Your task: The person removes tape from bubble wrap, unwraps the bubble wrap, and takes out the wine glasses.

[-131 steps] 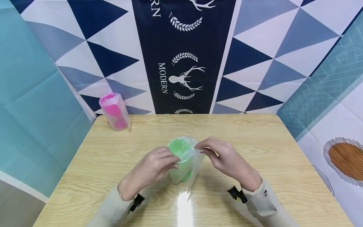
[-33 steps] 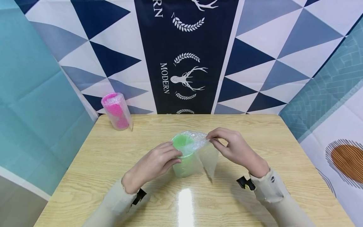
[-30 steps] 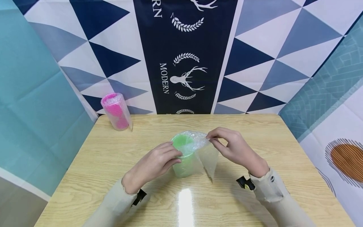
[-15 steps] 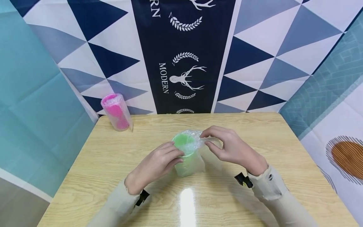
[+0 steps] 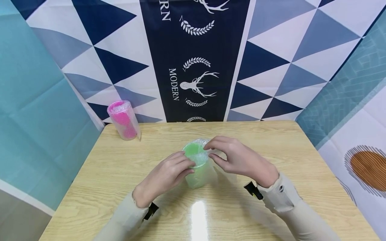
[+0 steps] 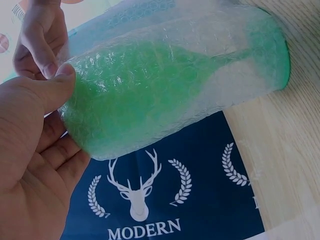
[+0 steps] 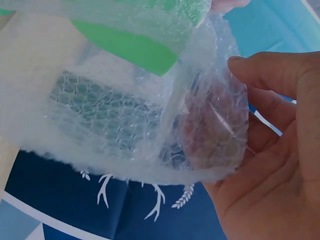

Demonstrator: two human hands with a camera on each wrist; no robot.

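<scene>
A green wine glass (image 6: 140, 85), rolled in clear bubble wrap (image 6: 235, 75), stands upright near the table's middle. Its bowl, stem and foot show through the wrap in the left wrist view. My left hand (image 5: 166, 177) pinches the wrapped rim from the left, thumb outside. On the other side, my right hand (image 5: 238, 159) holds the loose end of the wrap close to the rim. In the right wrist view the thumb (image 7: 245, 67) lies at the edge of the bubble sheet (image 7: 105, 110), and the fingers pass behind it.
A second wine glass, pink and in bubble wrap (image 5: 123, 120), stands at the wooden table's (image 5: 256, 140) back left corner. Behind the table's back edge hangs a patterned cloth (image 5: 193, 43). More cloth (image 5: 39, 100) hangs on the left.
The right hand first drew the loose wrap outward to the right; it has since come back left, close to the glass, folding the flap in. The left hand stays on the rim.
</scene>
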